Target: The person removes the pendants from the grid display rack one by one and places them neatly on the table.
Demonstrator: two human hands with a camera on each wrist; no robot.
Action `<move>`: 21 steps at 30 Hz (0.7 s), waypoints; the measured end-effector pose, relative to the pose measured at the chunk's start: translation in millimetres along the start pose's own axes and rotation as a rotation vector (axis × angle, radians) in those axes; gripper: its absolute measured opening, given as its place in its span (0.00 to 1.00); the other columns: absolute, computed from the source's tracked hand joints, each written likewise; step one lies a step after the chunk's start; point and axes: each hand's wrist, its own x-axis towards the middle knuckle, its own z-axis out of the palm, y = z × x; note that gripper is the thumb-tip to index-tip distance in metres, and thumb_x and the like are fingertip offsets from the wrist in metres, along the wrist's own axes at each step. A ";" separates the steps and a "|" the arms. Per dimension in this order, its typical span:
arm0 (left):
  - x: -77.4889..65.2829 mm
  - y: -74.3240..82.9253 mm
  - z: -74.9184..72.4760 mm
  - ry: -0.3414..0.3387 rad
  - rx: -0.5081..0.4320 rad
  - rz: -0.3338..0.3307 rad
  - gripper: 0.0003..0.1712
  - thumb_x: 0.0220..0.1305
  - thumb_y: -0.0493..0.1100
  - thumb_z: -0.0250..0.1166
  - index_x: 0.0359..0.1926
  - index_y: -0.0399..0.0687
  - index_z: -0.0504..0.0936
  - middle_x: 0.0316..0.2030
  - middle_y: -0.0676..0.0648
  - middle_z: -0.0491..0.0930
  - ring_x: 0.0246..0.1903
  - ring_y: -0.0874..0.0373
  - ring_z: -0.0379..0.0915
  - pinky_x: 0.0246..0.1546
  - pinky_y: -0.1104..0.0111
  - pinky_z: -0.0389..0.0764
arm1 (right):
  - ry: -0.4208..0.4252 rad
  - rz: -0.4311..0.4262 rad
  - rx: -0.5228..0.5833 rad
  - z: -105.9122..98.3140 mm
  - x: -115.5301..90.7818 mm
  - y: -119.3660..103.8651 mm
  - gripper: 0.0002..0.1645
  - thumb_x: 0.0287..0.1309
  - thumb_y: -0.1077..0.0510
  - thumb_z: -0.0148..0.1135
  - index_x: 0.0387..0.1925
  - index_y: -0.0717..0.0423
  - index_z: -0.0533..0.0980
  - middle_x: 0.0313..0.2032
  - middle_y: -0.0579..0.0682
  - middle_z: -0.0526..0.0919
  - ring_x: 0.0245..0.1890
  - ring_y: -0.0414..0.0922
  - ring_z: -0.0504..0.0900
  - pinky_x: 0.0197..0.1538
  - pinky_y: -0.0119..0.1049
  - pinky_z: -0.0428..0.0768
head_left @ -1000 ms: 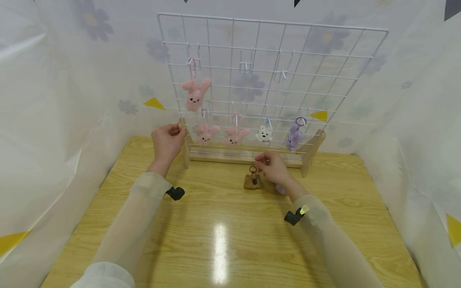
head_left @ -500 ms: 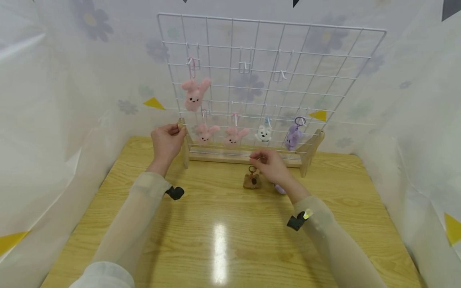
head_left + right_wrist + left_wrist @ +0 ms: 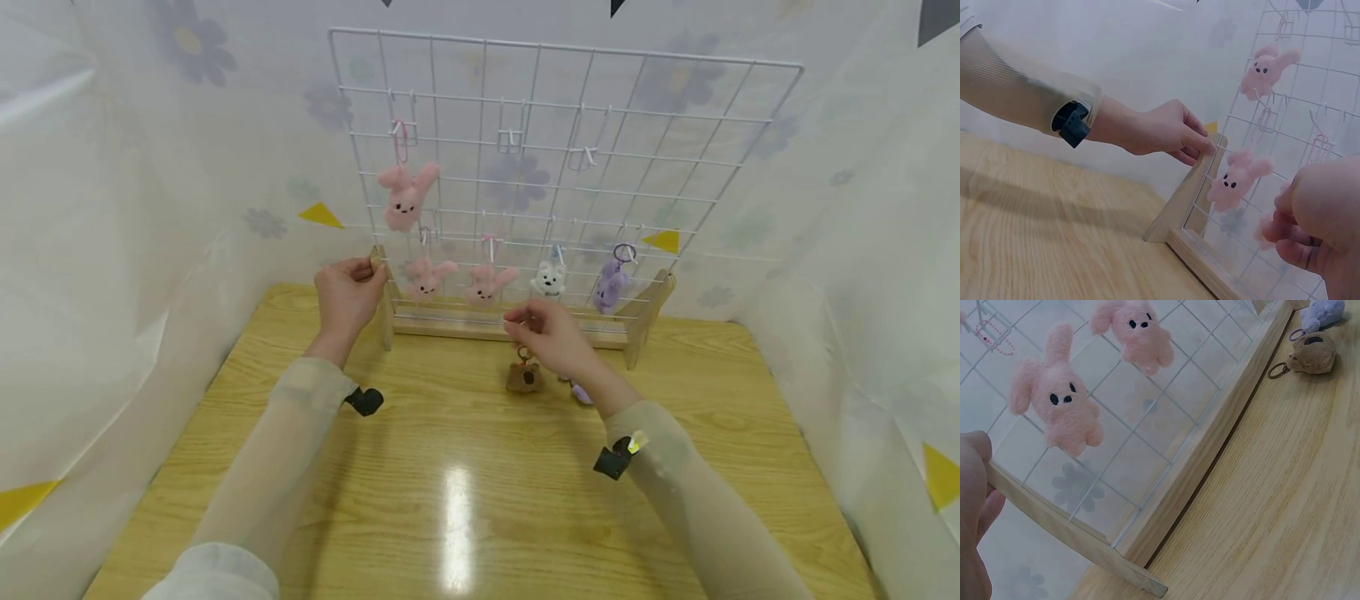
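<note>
My left hand [image 3: 347, 296] pinches the top of the wooden stand's left upright [image 3: 387, 321]; the left wrist view shows the same upright [image 3: 1066, 531] beside my hand [image 3: 972, 512]. My right hand [image 3: 557, 337] hovers before the lower part of the white wire grid [image 3: 600, 156], its fingers loosely bent. No held thing shows in it, also in the right wrist view, where the hand [image 3: 1329, 219] covers part of a pink plush bunny. Just below it on the table lies a brown plush keychain [image 3: 522, 378] with a ring, and a purple plush keychain [image 3: 582, 393] lies partly hidden beside it.
Pink bunny keychains [image 3: 406, 204], a white plush keychain [image 3: 550, 279] and a purple one [image 3: 612, 289] hang on the grid. Bare white hooks [image 3: 512, 140] sit higher up. The wooden table [image 3: 360, 500] extends in front; pale flowered sheeting [image 3: 187, 42] surrounds it.
My right hand has moved left and slightly up, towards the grid, and more of the purple keychain on the table shows. The left hand stays on the upright.
</note>
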 end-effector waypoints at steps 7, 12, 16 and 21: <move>-0.5 -0.6 0.0 -0.007 -0.006 -0.012 0.15 0.72 0.44 0.71 0.50 0.36 0.91 0.43 0.38 0.90 0.43 0.50 0.89 0.43 0.61 0.90 | -0.022 -0.010 0.015 2.9 4.4 -25.7 0.10 0.76 0.61 0.63 0.51 0.65 0.82 0.37 0.55 0.85 0.33 0.49 0.85 0.31 0.38 0.84; -0.6 -0.1 -0.1 -0.011 -0.021 -0.020 0.15 0.72 0.44 0.71 0.50 0.36 0.91 0.43 0.38 0.90 0.43 0.50 0.89 0.43 0.62 0.90 | -0.025 -0.048 0.048 0.4 8.6 -45.4 0.09 0.76 0.62 0.63 0.49 0.64 0.82 0.37 0.55 0.84 0.32 0.50 0.85 0.27 0.35 0.80; -0.2 0.3 -0.2 -0.011 -0.024 -0.017 0.15 0.72 0.44 0.71 0.50 0.36 0.91 0.43 0.38 0.90 0.43 0.50 0.89 0.43 0.63 0.90 | -0.021 -0.109 0.064 -3.2 10.7 -59.4 0.07 0.75 0.64 0.64 0.47 0.66 0.82 0.37 0.55 0.84 0.29 0.50 0.84 0.24 0.34 0.78; 1.0 -0.9 -0.1 -0.009 -0.018 -0.019 0.15 0.72 0.44 0.71 0.50 0.36 0.91 0.43 0.38 0.90 0.43 0.51 0.89 0.42 0.65 0.89 | -0.002 -0.127 0.063 -9.4 14.8 -70.8 0.06 0.74 0.65 0.64 0.46 0.66 0.82 0.37 0.55 0.86 0.29 0.49 0.85 0.25 0.34 0.80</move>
